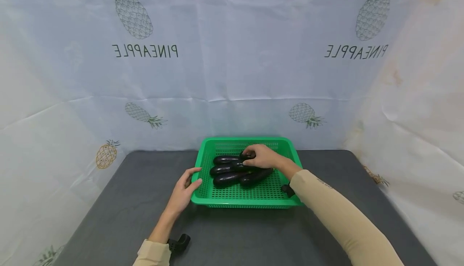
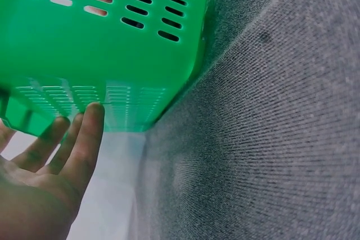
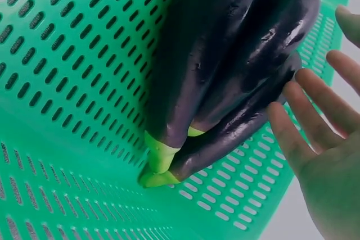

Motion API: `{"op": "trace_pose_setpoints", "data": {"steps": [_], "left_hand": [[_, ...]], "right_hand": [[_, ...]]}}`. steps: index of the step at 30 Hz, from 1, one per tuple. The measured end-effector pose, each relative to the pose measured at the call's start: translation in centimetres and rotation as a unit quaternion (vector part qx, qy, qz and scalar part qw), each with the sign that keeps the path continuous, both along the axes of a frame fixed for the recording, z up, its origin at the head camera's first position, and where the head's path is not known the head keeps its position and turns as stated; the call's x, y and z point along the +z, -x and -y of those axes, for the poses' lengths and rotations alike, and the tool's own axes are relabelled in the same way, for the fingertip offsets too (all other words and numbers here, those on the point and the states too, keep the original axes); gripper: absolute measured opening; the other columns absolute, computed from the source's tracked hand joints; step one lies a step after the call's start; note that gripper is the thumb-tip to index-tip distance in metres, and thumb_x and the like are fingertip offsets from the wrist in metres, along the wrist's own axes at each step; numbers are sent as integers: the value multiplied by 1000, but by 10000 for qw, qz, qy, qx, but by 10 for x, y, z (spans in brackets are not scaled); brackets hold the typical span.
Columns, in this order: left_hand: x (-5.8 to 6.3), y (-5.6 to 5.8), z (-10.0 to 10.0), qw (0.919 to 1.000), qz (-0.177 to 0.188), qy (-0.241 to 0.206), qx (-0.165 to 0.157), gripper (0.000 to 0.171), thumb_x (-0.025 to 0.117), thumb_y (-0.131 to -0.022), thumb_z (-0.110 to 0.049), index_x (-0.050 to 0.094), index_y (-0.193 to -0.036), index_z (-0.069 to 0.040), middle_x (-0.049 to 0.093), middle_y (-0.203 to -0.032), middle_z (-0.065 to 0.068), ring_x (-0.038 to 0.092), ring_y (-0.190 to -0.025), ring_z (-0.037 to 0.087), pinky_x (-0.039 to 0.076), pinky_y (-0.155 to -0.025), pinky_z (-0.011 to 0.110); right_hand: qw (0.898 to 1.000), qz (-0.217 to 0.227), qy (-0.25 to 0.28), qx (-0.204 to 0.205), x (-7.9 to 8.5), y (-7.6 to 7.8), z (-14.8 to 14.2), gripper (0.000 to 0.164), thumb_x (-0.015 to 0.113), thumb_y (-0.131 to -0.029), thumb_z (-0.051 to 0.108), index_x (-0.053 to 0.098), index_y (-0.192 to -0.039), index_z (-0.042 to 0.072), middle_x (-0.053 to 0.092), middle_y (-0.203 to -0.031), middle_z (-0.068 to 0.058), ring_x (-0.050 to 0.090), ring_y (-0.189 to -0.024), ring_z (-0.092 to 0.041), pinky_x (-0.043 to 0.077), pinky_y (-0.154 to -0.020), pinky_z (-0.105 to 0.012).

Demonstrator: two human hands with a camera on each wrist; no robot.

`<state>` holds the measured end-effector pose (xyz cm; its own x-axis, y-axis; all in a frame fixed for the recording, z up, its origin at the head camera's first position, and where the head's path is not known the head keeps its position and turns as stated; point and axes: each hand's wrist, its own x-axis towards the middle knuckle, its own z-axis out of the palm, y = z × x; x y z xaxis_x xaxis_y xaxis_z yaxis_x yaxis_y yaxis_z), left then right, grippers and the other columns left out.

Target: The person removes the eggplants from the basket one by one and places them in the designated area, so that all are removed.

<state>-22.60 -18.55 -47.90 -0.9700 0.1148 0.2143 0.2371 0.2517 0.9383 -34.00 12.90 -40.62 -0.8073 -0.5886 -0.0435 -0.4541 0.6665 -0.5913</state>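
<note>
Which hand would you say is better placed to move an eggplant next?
Probably the right hand: it is at the eggplants; the left hand is at the side of the green basket.

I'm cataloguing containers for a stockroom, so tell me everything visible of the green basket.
The basket is bright green, rectangular and round-cornered, apparently moulded plastic. Its floor and walls are pierced with rows of elongated slots, under a solid, outturned rim. It stands upright on the dark table, near the far edge; whether it touches the pale curtain behind is unclear. Several dark eggplants lie inside. The person's left grip is at its left rim, fingertips against it.
</note>
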Motion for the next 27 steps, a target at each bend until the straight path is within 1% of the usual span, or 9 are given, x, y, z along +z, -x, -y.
{"op": "trace_pose_setpoints", "data": {"steps": [3,8,16,20,23,27], "left_hand": [[0,0,0,10000,-11,3,-9,44,58,-106,-26,51,-147,-13,40,-157,14,39,-145,34,39,-108,59],[0,0,-1,10000,10,-29,16,44,59,-105,-26,51,-146,-13,40,-157,13,37,-146,33,38,-110,60],[0,0,-2,10000,36,-87,20,45,60,-105,-25,51,-146,-11,41,-156,13,41,-144,32,41,-107,57],[0,-1,-1,10000,22,-72,36,45,59,-105,-25,50,-147,-10,41,-156,13,41,-144,33,41,-107,56],[0,-1,-1,10000,55,-79,25,45,59,-105,-25,50,-147,-10,41,-156,13,42,-143,33,42,-106,56],[0,-1,0,9999,82,-104,36,45,59,-105,-25,51,-147,-11,43,-155,13,44,-142,32,43,-105,55]], "right_hand": [[10000,-42,-45,-27,-1,0,-1,42,68,-100,27,63,-135,4,62,-131,-14,58,-122,-33,50,-99,-48],[9998,-11,-184,26,-3,-1,-2,44,69,-99,30,63,-134,3,63,-128,-13,59,-120,-32,50,-99,-46],[9983,200,-547,3,-8,-4,-2,43,72,-97,27,64,-134,6,63,-129,-12,59,-120,-31,51,-97,-47],[9969,330,-718,-41,-12,-5,-1,45,73,-97,27,63,-135,6,63,-132,-12,59,-122,-31,51,-97,-47],[9964,348,-770,-70,-14,-5,-1,45,73,-96,28,64,-135,7,63,-131,-10,60,-121,-29,52,-96,-46],[9967,279,-757,31,-13,-5,0,46,75,-95,28,64,-134,6,64,-126,-10,60,-116,-29,52,-94,-46]]}}
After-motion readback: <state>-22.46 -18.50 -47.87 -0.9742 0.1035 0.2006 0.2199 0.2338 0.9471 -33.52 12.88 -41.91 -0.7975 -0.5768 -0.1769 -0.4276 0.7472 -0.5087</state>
